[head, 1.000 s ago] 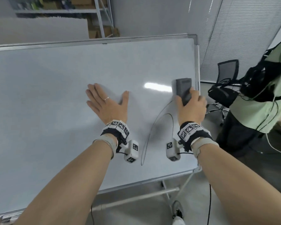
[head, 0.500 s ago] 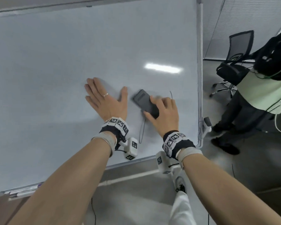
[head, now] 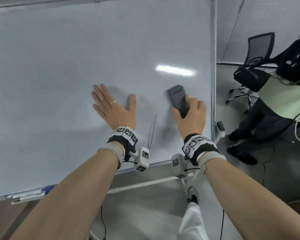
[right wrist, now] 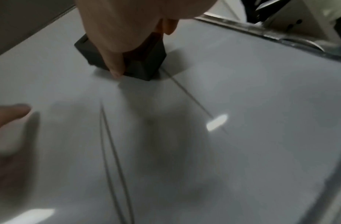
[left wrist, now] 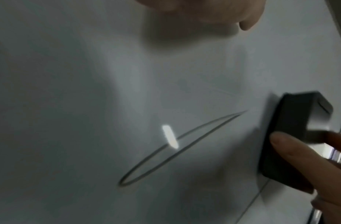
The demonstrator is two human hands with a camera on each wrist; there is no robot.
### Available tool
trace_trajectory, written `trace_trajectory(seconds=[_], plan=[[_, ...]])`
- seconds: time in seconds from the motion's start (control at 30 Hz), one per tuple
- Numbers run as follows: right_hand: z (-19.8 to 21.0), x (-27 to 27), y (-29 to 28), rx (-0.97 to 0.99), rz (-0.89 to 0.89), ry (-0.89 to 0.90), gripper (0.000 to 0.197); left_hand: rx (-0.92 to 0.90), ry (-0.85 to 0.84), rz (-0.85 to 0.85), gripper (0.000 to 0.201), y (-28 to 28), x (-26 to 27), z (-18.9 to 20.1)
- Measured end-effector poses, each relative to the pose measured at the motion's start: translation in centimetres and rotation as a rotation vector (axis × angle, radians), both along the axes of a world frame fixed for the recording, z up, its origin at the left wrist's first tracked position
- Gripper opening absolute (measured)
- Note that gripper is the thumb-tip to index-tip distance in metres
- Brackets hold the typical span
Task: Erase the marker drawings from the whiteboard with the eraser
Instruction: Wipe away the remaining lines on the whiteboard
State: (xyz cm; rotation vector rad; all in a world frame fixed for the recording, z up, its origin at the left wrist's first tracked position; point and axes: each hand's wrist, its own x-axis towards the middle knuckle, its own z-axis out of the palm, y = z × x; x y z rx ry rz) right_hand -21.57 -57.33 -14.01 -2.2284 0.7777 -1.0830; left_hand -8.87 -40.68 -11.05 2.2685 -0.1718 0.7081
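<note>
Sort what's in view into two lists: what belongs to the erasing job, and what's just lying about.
Job:
- whiteboard
- eraser, held by the right hand
- marker lines not yet wiped
- left hand, flat on the board

Lying about:
- markers on the tray
- office chair
- bystander

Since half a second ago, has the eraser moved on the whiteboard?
Yes. The eraser has gone right, away from the flat left hand and toward the whiteboard's right frame, leaving the marker loop to its left.
</note>
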Motion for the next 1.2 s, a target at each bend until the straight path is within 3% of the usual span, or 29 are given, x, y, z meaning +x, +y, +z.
trace_trajectory(seconds=[0.2,0.3,0.43,0.53,0.6,0.7,0.83,0.97,1.1,1.2], plan=[[-4.3,-0.6,6.2,-0.220,0.338,0.206,0.054,0.054,0.070,0.066,0.100,3.4,-1.3,-4.1],[-5.3,-1.0,6.9,-0.243,0.389,0.256,0.054,0.066,0.120,0.091,0.101,4.8,-1.7,-5.2],[-2.9,-1.1,4.9,-0.237,0.257,0.247,0.050,0.054,0.148,0.089,0.102,4.9,-2.1,-4.5],[-0.6,-1.2,1.5,0.076,-0.052,0.065,0.047,-0.004,0.177,0.110,0.102,4.2,-2.1,-3.5],[0.3,-1.8,-0.4,0.200,-0.156,-0.009,0.049,-0.013,0.184,0.113,0.103,3.9,-2.1,-3.4],[-0.1,-2.9,-0.6,0.178,-0.072,0.027,0.048,-0.021,0.197,0.104,0.104,3.6,-2.0,-4.0],[-4.5,-4.5,1.8,0.116,0.082,0.171,0.052,-0.032,0.190,0.129,0.106,3.4,-1.8,-4.7],[-8.0,-6.2,3.6,0.150,0.119,0.260,0.052,0.003,0.178,0.123,0.104,3.8,-2.1,-5.7],[-8.3,-6.9,3.2,0.105,0.131,0.315,0.055,0.031,0.179,0.095,0.103,3.9,-2.5,-6.7],[-6.8,-5.9,2.3,0.174,0.032,0.201,0.055,0.016,0.177,0.083,0.101,3.6,-2.3,-6.3]])
